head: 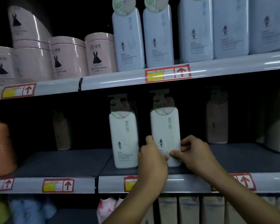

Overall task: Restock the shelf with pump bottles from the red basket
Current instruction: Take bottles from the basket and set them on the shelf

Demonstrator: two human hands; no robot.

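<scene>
Pump bottles are what this job is about, and the one in hand is a tall white plastic pump bottle with dark writing down its front. It stands just right of the middle of the frame, on the dark grey middle shelf. The left hand holds its lower left edge, with the thumb up along the side and the fingers curled at the bottom. The right hand pinches its lower right edge, thumb on the front and fingers curled round the side. So both hands grip the same bottle near its base.

Just to its left stands a second white pump bottle of the same kind. The two are close, but a thin dark gap shows between them. Farther back on the same shelf, dim brownish bottles stand in the shadow.

At the top of the frame, pale blue bottles and pink round tubs fill the upper shelf. Red and yellow price tags sit on the shelf edges. The red basket is not in view.

To do this step well, I think the hands should set the bottle flat on its base and turn the writing to face front. It should line up with its neighbour, near the shelf edge. Letting go slowly, one hand at a time, should keep it from tipping.
</scene>
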